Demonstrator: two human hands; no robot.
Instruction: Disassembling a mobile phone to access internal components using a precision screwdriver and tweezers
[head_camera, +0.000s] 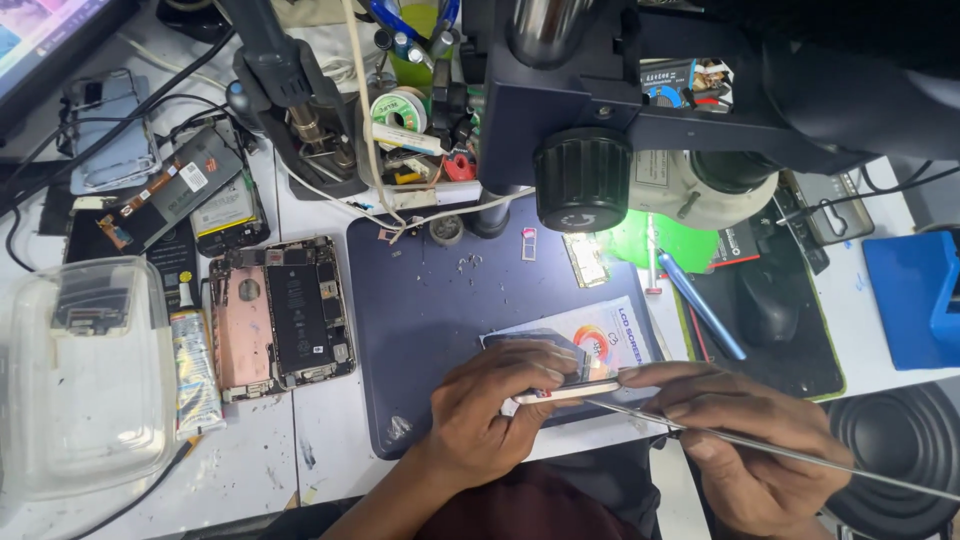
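Note:
My left hand (490, 408) grips a thin phone (565, 392) held edge-on, low over the dark blue work mat (430, 320). My right hand (745, 440) holds a long thin metal tool (800, 455), its tip touching the phone's right end. Under the phone lies a flat printed packet (600, 335) on the mat.
An opened pink phone with exposed battery (280, 315) lies left of the mat, with more phone parts (165, 195) behind it. A clear plastic box (80, 375) sits at far left. A microscope (620, 120) overhangs the mat. A blue pen tool (700, 305) and black mouse (765, 300) lie to the right.

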